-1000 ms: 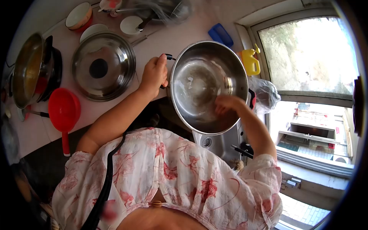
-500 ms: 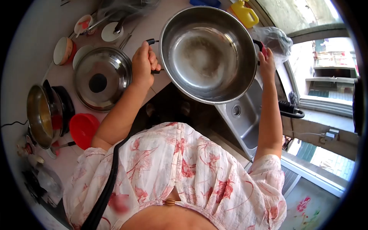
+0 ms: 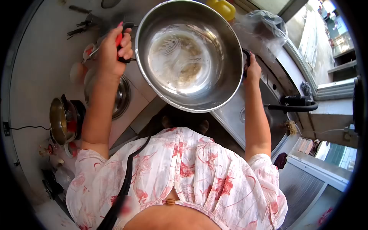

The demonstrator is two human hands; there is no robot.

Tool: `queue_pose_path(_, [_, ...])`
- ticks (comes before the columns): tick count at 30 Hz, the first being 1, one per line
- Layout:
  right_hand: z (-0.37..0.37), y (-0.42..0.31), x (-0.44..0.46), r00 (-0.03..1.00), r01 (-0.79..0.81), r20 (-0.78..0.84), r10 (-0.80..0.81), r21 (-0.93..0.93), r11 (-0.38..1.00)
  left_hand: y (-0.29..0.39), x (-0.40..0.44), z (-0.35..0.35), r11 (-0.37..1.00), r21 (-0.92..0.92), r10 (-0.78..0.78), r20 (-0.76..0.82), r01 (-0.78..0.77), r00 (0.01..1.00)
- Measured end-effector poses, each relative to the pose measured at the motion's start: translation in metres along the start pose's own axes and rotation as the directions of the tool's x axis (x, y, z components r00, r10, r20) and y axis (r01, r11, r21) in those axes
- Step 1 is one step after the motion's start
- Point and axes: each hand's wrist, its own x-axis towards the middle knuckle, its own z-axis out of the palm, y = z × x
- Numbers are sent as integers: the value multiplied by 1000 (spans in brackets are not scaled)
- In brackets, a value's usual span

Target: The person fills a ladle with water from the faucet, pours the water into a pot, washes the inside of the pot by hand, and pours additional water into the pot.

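Note:
A large steel pot (image 3: 188,57) is held up in front of me by its two side handles, tilted so that its inside faces me. Brownish stains and wet streaks show on its bottom. On the left, my left hand (image 3: 115,50) is wrapped round the black and red handle. My right hand (image 3: 253,69) grips the opposite dark handle. Behind my left forearm lies a steel lid (image 3: 122,97) on the counter, partly hidden.
The steel sink (image 3: 234,109) with a black faucet (image 3: 295,105) is at the right. A clear plastic bag (image 3: 264,28) and a yellow jug (image 3: 222,8) stand near the window. Another pot (image 3: 59,120) sits at the left.
My right hand has moved from inside the pot to its right handle. The pot is raised and tilted more toward me. The view has turned, showing more of the sink.

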Motion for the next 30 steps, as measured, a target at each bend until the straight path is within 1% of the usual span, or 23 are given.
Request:
queue_pose_path(1, [-7,-2,-10,996,-89,6,89,28,996,8,0,19,1000,-6,1,5,-1,1000])
queue_pose_path(3, [-22,4,-18,990,-143,4,144,129,981,20,-2,54,999,23,21,127,-24,992])
queue_pose_path(4, [-31,10,-22,987,-159,4,161,159,974,23,-3,71,999,24,29,203,-35,979])
queue_pose_path(5, [-34,12,-21,987,-158,47,152,165,974,23,-1,70,999,43,19,218,-29,976])
queue_pose_path(7, [-48,22,-32,981,-194,29,192,150,969,25,6,89,998,68,-10,415,-20,910])
queue_pose_path(8, [-56,26,-37,979,-202,36,198,169,965,23,4,105,997,80,-25,427,-11,904])
queue_pose_path(9, [-66,40,-36,987,-160,38,156,198,967,20,0,123,991,132,-49,397,-4,917])
queue_pose_path(10, [-73,62,-29,999,-49,2,50,266,963,17,-2,138,983,181,-68,365,1,928])
queue_pose_path(11, [-75,67,-30,998,64,-42,-53,327,943,13,-6,153,981,192,-77,376,4,923])
queue_pose_path(12, [-92,71,-34,997,-6,71,-14,275,961,7,-12,170,974,227,-86,384,-3,919])
queue_pose_path(13, [-99,73,-36,998,-10,58,-7,287,958,2,-16,184,966,259,-98,392,-8,915])
queue_pose_path(15, [-110,77,-39,981,-193,48,188,310,931,-10,-24,217,954,298,-136,448,-4,883])
queue_pose_path(16, [-114,77,-42,971,-237,95,218,354,905,-17,-34,237,936,348,-135,480,-47,867])
queue_pose_path(17, [-120,87,-38,958,-283,149,246,336,898,-25,-41,252,915,393,-134,511,-92,849])
queue_pose_path(18, [-126,96,-34,938,-344,163,305,343,874,-32,-44,265,908,402,-156,585,-117,796])
queue_pose_path(19, [-129,98,-34,914,-405,179,364,349,845,-38,-50,278,903,412,-163,588,-121,792])
queue_pose_path(20, [-130,93,-37,914,-406,180,364,361,840,-45,-60,291,883,442,-171,620,-161,765])
queue_pose_path(22, [-134,83,-40,844,-522,291,450,252,815,-56,-79,314,836,495,-193,667,-235,720])
queue_pose_path(23, [-136,94,-34,845,-522,292,448,264,811,-62,-83,320,826,507,-212,684,-246,698])
queue_pose_path(25, [-137,112,-22,784,-579,510,355,393,714,-73,-96,332,821,509,-231,711,-260,664])
queue_pose_path(26, [-139,115,-20,774,-582,511,374,342,738,-78,-101,337,824,501,-232,724,-264,650])
queue_pose_path(29, [-137,104,-21,784,-587,504,363,413,696,-89,-116,355,769,545,-269,750,-335,604])
queue_pose_path(30, [-140,97,-25,754,-587,573,321,368,721,-93,-118,358,759,546,-283,768,-356,574])
